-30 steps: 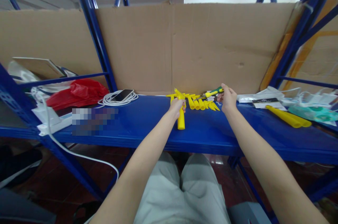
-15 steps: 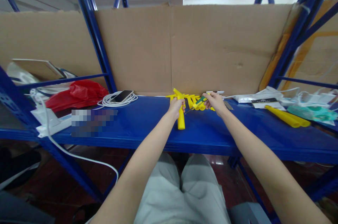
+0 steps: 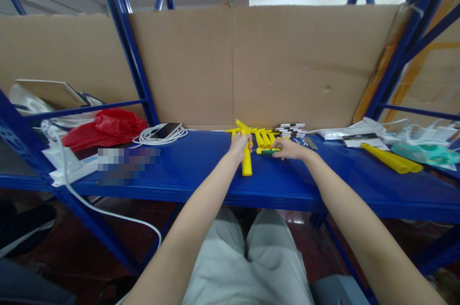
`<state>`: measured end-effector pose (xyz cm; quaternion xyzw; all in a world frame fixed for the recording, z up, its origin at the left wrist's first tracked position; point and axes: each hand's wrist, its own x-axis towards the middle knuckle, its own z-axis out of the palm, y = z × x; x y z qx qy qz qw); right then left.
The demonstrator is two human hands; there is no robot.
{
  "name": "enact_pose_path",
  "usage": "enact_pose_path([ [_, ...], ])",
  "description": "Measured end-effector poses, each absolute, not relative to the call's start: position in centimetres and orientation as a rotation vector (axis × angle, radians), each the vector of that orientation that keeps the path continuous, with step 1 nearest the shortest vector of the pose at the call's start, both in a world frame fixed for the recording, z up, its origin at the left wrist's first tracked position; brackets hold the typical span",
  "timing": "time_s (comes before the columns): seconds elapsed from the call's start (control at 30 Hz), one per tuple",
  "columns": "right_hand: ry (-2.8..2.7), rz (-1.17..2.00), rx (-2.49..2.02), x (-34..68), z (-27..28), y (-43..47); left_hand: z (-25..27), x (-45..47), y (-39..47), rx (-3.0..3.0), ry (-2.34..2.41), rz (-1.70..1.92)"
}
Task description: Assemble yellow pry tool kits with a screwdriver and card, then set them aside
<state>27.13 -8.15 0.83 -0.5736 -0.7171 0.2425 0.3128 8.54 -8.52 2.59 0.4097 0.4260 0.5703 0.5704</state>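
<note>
right grip [image 3: 288, 149] lower, green-and-yellow tool [image 3: 266, 151] levelled, striped stack [image 3: 292, 129] uncovered

Blue shelf [image 3: 201, 171], coiled white cable [image 3: 153, 141], yellow pieces [image 3: 265, 139] mid-shelf, yellow tubes [image 3: 390, 159] at right

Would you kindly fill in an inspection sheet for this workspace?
Surface: blue shelf, things mostly along its back and sides.
Job's things: held yellow piece; more yellow pieces behind; green-and-yellow tool.
Clutter: red plastic, phone, yellow tubes.
Grips: left grip closed around the held piece; right grip holds the tool, aimed toward it, contact unclear.
Cables: coiled white cable under the phone; another hangs at left.
Surroundings: cardboard panel, blue frame.
</note>
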Motion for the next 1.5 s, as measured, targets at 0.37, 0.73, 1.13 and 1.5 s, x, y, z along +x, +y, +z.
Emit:
enact_pose_path([
  [0.37,-2.207,0.067,-1.827,28.3,1.5,-7.7,2.8,8.6,-8.7,0.976,1.019,1.318],
  [0.73,-2.223,0.003,-1.930,28.4,1.5,-7.7,2.8,8.6,-8.6,0.985,1.037,1.306],
  [1.13,-2.182,0.024,-1.899,29.2,1.7,-7.5,3.0,8.6,-8.9,0.999,1.053,1.306],
  [1.5,-1.287,-0.183,-2.212,35.5,2.3,-8.1,2.8,8.6,-8.8,1.065,1.034,1.264],
])
